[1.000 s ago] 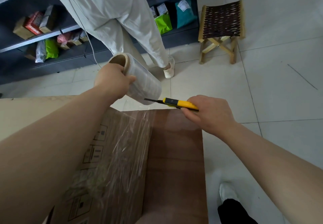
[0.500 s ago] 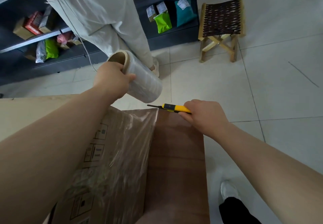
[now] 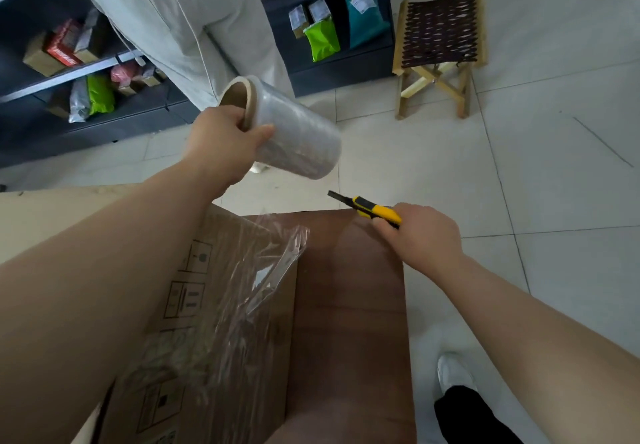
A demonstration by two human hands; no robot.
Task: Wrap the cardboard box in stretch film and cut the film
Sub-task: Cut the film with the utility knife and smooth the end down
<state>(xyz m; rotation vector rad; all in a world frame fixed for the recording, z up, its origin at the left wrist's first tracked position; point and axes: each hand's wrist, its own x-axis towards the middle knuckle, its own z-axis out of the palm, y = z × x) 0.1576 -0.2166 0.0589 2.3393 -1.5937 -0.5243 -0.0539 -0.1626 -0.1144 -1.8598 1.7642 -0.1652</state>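
A tall cardboard box point(image 3: 346, 305) stands below me, its left face covered in wrinkled stretch film point(image 3: 235, 305) whose loose end curls at the top corner. My left hand point(image 3: 221, 142) grips the film roll point(image 3: 294, 135) by its cardboard core, held in the air above the box's far edge and apart from the film on the box. My right hand point(image 3: 419, 235) grips a yellow utility knife point(image 3: 372, 209) with its blade out, pointing left, just above the box's far right corner.
Another person in light trousers point(image 3: 180, 21) stands close behind the box, in front of dark shelves point(image 3: 104, 62) with packets. A wooden folding stool point(image 3: 440, 48) stands at the back right on the tiled floor. My white shoe point(image 3: 453, 371) is at the box's right.
The film between roll and box has parted; its loose end now lies on the box. My left hand lifted the roll away. My right hand drew the knife to the right.
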